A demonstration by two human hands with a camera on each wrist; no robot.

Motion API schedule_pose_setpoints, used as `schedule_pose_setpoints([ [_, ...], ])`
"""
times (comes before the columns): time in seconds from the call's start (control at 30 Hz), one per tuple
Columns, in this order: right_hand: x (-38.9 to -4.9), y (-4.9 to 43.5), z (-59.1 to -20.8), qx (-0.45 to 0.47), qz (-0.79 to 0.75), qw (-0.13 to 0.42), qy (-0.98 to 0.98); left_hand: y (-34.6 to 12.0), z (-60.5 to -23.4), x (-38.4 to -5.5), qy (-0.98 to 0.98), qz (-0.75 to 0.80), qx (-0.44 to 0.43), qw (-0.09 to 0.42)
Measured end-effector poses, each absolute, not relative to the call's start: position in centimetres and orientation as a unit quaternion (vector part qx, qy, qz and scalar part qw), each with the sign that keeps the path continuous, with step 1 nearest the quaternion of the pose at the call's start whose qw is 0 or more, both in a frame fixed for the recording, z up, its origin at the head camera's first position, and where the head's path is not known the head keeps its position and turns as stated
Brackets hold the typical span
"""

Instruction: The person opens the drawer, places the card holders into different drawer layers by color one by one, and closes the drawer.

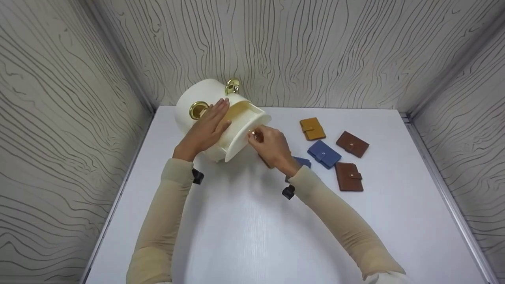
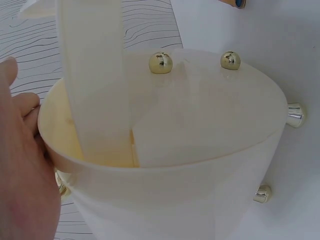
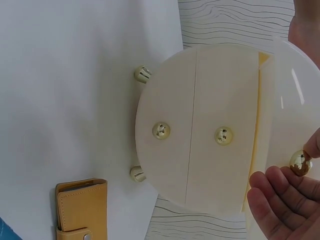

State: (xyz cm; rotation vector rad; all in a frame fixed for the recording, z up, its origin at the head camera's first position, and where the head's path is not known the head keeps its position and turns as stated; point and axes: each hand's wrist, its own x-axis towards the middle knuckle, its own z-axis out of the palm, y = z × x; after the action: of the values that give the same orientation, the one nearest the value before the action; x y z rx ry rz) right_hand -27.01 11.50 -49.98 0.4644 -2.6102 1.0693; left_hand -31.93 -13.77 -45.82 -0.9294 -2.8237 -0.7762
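The white round case [image 1: 209, 91] is lying like a drum on the table [image 1: 240, 236], its long axis running from far left to near right and its flat front pointing toward the person's right and near side. Its top drawer [image 1: 244, 138] is sticking out along that axis, with the right hand [image 1: 272, 144] just in front, pinching the drawer's gold knob [image 3: 298, 161] between thumb and fingers. The left hand [image 1: 205, 130] is resting on the case's curved top, behind the drawer front, its fingers extended and gripping nothing. The head view is showing gold ornaments [image 1: 198, 110] on the top and, right of the case, a yellow wallet [image 1: 313, 128], brown wallets [image 1: 352, 144] and blue wallets [image 1: 324, 154]. The right wrist view is revealing what the head view is hiding: two lower knobs [image 3: 223, 135] on closed drawer fronts, with gold feet [image 3: 142, 74] pointing toward the tabletop.
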Motion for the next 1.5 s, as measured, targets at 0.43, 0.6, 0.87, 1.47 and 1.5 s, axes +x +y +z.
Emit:
schedule_pose_setpoints([
  [0.43, -26.2, 12.2, -50.3, 0.162, 0.367, 0.157, -0.903, -13.8, -45.8, -31.8, -0.916, -0.259, -0.304, 0.040],
  [0.6, -25.9, 12.4, -50.3, 0.153, 0.369, 0.150, -0.904, -13.8, -45.9, -31.8, -0.917, -0.260, -0.300, 0.039],
  [0.87, -25.5, 12.9, -50.6, 0.155, 0.368, 0.156, -0.903, -13.7, -45.8, -31.7, -0.918, -0.259, -0.298, 0.037],
  [1.47, -24.7, 13.8, -51.4, 0.157, 0.376, 0.155, -0.900, -13.9, -45.8, -31.7, -0.917, -0.257, -0.304, 0.033],
  [1.5, -24.7, 13.8, -51.4, 0.157, 0.373, 0.158, -0.900, -13.9, -45.8, -31.7, -0.917, -0.257, -0.304, 0.033],
])
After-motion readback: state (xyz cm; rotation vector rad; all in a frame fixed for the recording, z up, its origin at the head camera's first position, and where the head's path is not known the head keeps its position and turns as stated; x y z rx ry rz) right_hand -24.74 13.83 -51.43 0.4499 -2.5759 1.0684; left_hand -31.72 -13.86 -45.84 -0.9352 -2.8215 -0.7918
